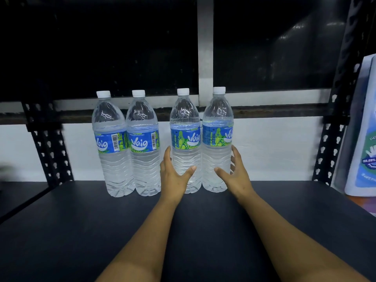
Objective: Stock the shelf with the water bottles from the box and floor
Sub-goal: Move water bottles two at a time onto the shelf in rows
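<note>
Several clear water bottles with white caps and blue labels stand upright in a row at the back of the dark shelf board (81,231). The two left bottles (113,143) (144,143) touch each other. My left hand (173,176) lies around the lower part of the third bottle (185,127), fingers spread, thumb on its front. My right hand (236,174) lies the same way around the lower part of the fourth bottle (218,123). Both hands look loose, with straight fingers. The box and the floor are out of view.
Black perforated uprights (48,155) (329,151) frame the shelf at left and right. A white and blue pouch (364,139) leans at the far right edge. Behind the shelf are a white wall and a dark window with a pale frame (205,58).
</note>
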The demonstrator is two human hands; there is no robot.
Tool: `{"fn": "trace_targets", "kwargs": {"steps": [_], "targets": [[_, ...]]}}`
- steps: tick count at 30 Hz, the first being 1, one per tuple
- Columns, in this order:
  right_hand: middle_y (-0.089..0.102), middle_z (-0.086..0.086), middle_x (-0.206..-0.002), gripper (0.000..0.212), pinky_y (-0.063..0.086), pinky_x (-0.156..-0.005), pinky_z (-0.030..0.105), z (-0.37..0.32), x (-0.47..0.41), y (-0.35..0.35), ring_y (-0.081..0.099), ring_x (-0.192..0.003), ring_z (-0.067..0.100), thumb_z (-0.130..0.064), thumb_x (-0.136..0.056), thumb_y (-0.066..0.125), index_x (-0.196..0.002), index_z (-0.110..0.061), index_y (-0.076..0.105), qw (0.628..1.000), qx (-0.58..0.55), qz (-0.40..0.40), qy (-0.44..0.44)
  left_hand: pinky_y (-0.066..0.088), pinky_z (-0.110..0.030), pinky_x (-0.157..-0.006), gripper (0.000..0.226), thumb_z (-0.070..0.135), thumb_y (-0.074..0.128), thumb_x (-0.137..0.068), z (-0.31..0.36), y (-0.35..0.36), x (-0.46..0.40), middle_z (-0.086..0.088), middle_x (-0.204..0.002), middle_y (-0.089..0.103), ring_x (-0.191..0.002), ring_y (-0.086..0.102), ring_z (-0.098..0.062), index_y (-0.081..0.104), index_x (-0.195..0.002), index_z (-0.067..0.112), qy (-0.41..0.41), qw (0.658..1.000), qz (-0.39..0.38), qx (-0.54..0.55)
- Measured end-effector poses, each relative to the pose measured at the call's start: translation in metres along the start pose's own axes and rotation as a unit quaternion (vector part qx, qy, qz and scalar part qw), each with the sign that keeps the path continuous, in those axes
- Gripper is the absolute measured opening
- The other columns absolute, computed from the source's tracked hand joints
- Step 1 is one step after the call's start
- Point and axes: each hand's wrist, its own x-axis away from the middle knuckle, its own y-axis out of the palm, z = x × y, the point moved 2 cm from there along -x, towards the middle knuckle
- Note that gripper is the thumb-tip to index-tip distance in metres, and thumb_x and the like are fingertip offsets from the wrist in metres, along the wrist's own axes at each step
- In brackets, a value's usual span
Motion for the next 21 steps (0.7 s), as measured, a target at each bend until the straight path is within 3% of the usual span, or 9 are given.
{"fn": "trace_targets", "kwargs": {"steps": [4, 9, 15, 19, 21], "targets": [[0.045, -0.016, -0.128, 0.082, 0.039, -0.103, 0.031, -0.002, 0.001, 0.0, 0.045, -0.122, 0.011, -0.017, -0.086, 0.071, -0.148, -0.038, 0.023, 1.0, 0.012, 0.018, -0.014, 0.031, -0.031, -0.106, 0.098, 0.032, 0.077, -0.079, 0.002, 0.001, 0.002, -0.001, -0.153, 0.028, -0.139, 0.032, -0.017, 0.011, -0.151, 0.035, 0.013, 1.0, -0.015, -0.015], [0.051, -0.007, -0.125, 0.083, 0.045, -0.096, 0.032, -0.005, 0.0, 0.001, 0.051, -0.114, 0.014, -0.026, -0.078, 0.078, -0.144, -0.034, 0.029, 0.995, 0.061, 0.061, -0.04, 0.034, -0.039, -0.112, 0.091, 0.025, 0.075, -0.082, 0.0, -0.004, -0.002, 0.007, -0.151, 0.038, -0.138, 0.035, -0.013, 0.016, -0.15, 0.037, 0.008, 0.999, -0.034, 0.004], [0.044, 0.002, -0.131, 0.091, 0.046, -0.101, 0.04, -0.002, -0.001, 0.001, 0.049, -0.118, 0.015, -0.032, -0.073, 0.082, -0.147, -0.027, 0.029, 0.993, 0.089, 0.074, -0.039, 0.023, -0.032, -0.115, 0.086, 0.025, 0.066, -0.09, -0.002, -0.012, -0.003, 0.015, -0.155, 0.026, -0.143, 0.022, -0.005, 0.008, -0.151, 0.043, 0.002, 0.994, -0.111, 0.022], [0.041, -0.007, -0.136, 0.092, 0.038, -0.106, 0.035, -0.003, 0.0, 0.003, 0.042, -0.128, 0.013, -0.027, -0.077, 0.079, -0.15, -0.03, 0.021, 0.995, 0.077, 0.049, -0.041, 0.025, -0.032, -0.115, 0.095, 0.032, 0.073, -0.084, 0.002, -0.006, -0.001, 0.01, -0.158, 0.02, -0.144, 0.023, -0.01, 0.006, -0.152, 0.036, 0.01, 0.997, -0.074, 0.001], [0.039, -0.01, -0.145, 0.093, 0.036, -0.111, 0.04, -0.003, 0.001, 0.005, 0.039, -0.134, 0.013, -0.028, -0.077, 0.075, -0.15, -0.032, 0.017, 0.996, 0.068, 0.032, -0.044, 0.029, -0.037, -0.114, 0.102, 0.037, 0.077, -0.079, 0.004, -0.004, 0.0, 0.002, -0.157, 0.02, -0.142, 0.026, -0.016, 0.006, -0.152, 0.034, 0.019, 0.998, -0.04, -0.033]]}}
